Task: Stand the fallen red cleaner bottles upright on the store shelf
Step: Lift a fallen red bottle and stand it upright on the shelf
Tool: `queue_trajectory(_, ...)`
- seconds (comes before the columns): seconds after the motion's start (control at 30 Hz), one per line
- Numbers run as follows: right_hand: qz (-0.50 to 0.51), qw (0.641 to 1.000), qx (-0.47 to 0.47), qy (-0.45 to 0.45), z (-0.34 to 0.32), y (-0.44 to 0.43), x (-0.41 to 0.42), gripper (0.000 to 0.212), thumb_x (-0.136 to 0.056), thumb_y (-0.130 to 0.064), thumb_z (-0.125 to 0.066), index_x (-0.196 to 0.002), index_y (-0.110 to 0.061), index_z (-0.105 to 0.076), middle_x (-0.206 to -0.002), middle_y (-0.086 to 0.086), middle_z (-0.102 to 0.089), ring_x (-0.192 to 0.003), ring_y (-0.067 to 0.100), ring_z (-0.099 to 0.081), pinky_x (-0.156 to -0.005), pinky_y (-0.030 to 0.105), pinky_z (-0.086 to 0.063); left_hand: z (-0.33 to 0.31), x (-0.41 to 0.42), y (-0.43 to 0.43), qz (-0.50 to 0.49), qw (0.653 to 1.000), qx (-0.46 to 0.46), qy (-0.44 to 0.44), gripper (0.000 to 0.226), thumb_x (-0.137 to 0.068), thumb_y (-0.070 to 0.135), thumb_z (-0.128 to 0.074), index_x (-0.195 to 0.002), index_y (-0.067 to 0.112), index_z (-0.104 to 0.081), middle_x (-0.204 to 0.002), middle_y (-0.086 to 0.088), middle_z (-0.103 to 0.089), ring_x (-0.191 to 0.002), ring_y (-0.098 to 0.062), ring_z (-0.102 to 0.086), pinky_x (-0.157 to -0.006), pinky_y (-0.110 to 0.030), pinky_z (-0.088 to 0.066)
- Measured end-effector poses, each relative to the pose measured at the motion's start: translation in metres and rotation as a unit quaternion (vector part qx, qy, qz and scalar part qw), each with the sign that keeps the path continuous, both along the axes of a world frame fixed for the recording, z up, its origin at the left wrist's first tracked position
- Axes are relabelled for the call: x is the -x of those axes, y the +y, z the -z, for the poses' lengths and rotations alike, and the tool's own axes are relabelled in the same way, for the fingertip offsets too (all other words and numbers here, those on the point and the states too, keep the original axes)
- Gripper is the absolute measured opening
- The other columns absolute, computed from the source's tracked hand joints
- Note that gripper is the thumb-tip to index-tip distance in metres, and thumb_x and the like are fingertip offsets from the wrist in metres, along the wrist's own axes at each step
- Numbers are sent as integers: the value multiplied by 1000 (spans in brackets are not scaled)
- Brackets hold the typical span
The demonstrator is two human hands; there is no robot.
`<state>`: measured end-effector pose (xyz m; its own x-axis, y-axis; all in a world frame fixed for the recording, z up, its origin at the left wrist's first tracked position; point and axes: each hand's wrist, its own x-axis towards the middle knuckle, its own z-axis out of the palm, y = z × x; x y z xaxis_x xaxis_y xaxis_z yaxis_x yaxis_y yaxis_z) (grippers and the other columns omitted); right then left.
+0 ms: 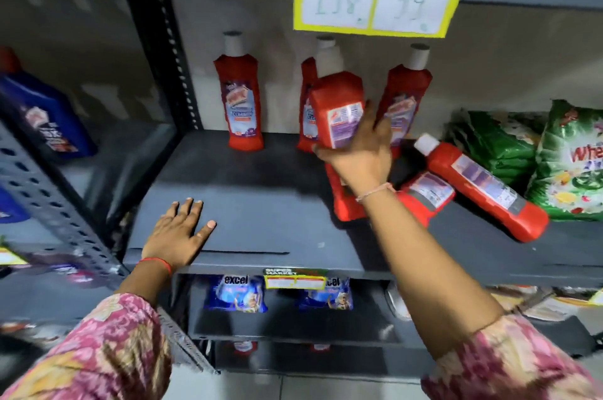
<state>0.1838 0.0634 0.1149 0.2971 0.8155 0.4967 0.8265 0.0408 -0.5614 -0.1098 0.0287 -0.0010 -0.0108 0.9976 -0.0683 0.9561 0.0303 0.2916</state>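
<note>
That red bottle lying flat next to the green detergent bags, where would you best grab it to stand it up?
Probably around the body of the fallen bottle, near its base end, coming from above and the front. Its white cap points toward the back, and the base faces the shelf edge.

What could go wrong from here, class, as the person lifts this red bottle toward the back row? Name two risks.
1. The lifted bottle in the right hand is tilted, close to two standing bottles; it might knock them over.
2. A fallen bottle lies near the shelf front edge; the forearm might nudge it off.
</note>
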Motion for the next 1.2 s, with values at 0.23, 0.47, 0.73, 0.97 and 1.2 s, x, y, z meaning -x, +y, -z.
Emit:
queue_trajectory(0.23, -49, 987, 40, 145, 15, 63, 120, 105, -51, -47, -82, -128, 0, -27, -128, 21, -38, -119, 38, -39, -94, 42, -41, 8, 34, 13, 5, 1000, -10, 20, 67, -92, 48, -32, -146, 15, -11, -159, -6, -10, -147, -26, -5, -121, -39, -9)
queue_trajectory(0.47, 0, 982, -23, 186, 34, 103, 189, 109, -47, -49, -81, -129, 2, -31, -123, 23, -45, -112, 39, -44, -88, 43, -45, 17, 39, 15, -4, 1000, -19, 22, 96, -63, 67, 2, -147, 21, -8, -159, 1, -7, -147, -20, 0, -120, -37, -6)
queue_trajectory(0.73, 84, 980, -116, 141, 78, 105, 204, 113, -46, -79, -55, -127, -4, -35, -118, 27, -54, -101, 43, -55, -80, 47, -47, 16, 36, 12, -3, 1000, -16, 24, 92, -66, 67, 2, -147, 24, -6, -159, 4, -4, -147, -18, 4, -119, -35, -2)
queue_trajectory(0.97, 34, 980, 22, 197, 102, 93, 195, 103, -51, -45, -79, -132, -5, -31, -114, 25, -48, -102, 42, -47, -91, 47, -42, 17, 35, 11, -2, 1000, -19, 23, 91, -67, 67, 2, -147, 23, -5, -159, 4, -4, -147, -18, 5, -120, -35, -1)
queue_trajectory(1.2, -133, 937, 64, 317, 106, 91, 191, 87, -58, -17, -67, -136, -19, -29, -131, 18, -49, -117, 37, -47, -101, 50, -42, 15, 33, 9, 8, 999, -28, 45, 92, -67, 63, 7, -147, 19, -5, -159, 0, -4, -147, -22, 5, -119, -34, -1)
